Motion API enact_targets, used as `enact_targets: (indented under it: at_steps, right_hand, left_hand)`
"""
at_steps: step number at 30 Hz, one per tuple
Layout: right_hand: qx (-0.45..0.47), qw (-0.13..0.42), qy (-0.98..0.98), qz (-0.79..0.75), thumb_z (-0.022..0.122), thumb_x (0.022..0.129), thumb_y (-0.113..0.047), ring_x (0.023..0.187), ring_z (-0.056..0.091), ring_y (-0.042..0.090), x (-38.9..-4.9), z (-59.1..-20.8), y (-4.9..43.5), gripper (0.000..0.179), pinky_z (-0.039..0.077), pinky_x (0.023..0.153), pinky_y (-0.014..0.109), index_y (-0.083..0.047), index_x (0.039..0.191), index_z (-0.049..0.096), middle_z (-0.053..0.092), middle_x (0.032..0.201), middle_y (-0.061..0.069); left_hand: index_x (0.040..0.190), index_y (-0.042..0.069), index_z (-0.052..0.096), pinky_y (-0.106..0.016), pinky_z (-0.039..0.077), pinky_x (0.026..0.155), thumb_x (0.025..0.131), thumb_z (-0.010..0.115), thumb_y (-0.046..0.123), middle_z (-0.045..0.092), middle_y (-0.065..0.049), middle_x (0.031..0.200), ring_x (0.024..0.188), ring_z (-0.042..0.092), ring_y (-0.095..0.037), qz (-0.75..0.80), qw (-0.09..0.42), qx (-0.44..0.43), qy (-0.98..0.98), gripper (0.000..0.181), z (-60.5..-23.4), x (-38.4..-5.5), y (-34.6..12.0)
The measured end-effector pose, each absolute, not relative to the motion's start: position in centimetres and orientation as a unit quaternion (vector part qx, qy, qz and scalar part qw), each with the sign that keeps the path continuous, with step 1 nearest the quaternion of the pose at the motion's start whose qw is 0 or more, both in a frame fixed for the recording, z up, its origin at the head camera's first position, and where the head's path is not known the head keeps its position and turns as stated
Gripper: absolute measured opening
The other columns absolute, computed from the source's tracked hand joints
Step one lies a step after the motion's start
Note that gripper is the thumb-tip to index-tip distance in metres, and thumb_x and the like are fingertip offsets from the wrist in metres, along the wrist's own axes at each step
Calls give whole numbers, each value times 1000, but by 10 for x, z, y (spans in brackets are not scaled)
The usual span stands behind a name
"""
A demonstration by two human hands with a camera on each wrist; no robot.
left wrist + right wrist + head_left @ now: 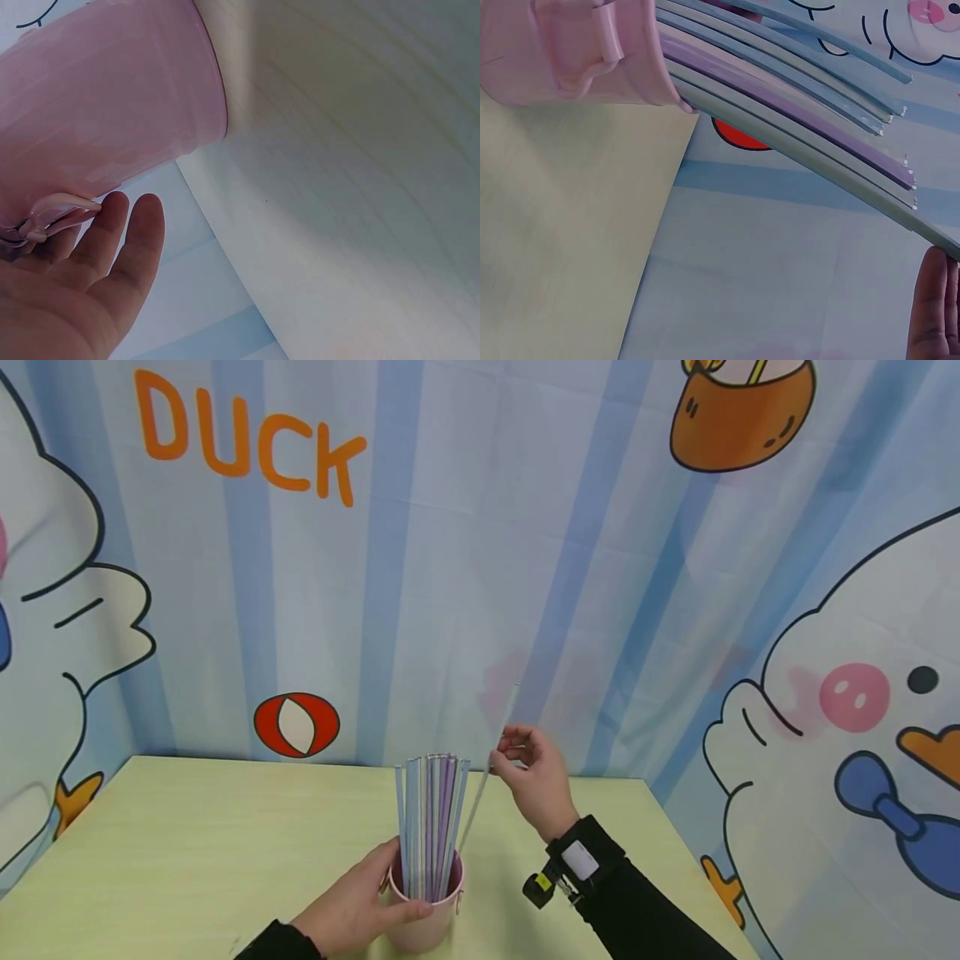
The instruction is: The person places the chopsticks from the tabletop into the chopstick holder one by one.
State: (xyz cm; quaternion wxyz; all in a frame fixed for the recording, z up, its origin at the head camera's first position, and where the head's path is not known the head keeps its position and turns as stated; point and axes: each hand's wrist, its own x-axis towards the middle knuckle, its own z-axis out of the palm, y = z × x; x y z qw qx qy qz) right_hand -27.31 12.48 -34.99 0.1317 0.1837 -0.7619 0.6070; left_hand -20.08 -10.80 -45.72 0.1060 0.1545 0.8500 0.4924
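A small pink bucket (420,935) stands on the table, filled with a bundle of long thin straw-like strips (431,827) in pale blue, white and purple. My left hand (363,889) holds the bucket by its upper part, thumb across the front near the rim. In the left wrist view, its fingers (124,255) curve beside the pink side loop (64,214) of the bucket. Over to the right, my right hand (536,781) pinches one pale grey-green strip (810,169) between thumb and fingers. This strip leans out to the right, its lower end still at the bucket's rim.
The light wooden table (225,843) ends at a blue-and-white striped cloth backdrop (465,568) with duck drawings. A wrist camera (540,887) on a black band hangs by my right forearm, left of the sleeve (637,902).
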Motion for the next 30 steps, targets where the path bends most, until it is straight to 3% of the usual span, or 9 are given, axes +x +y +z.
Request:
enact_targets:
  at_steps: [8, 30]
  right_hand:
    - [206, 110, -780, 581, 65, 91, -3, 89, 61, 23, -272, -370, 119, 30, 60, 76, 35, 1, 119, 55, 59, 101, 12]
    - [222, 40, -835, 501, 69, 88, -4, 87, 62, 23, -260, -412, 113, 28, 58, 75, 39, 2, 114, 57, 63, 97, 14]
  left_hand:
    - [155, 15, 23, -67, 32, 105, 78, 72, 57, 34, -13, 154, 135, 37, -40, 496, 107, 159, 847, 101, -458, -202, -108]
    - [155, 16, 23, -68, 31, 105, 79, 73, 54, 35, -12, 154, 136, 36, -38, 516, 116, 162, 833, 99, -459, -203, -109]
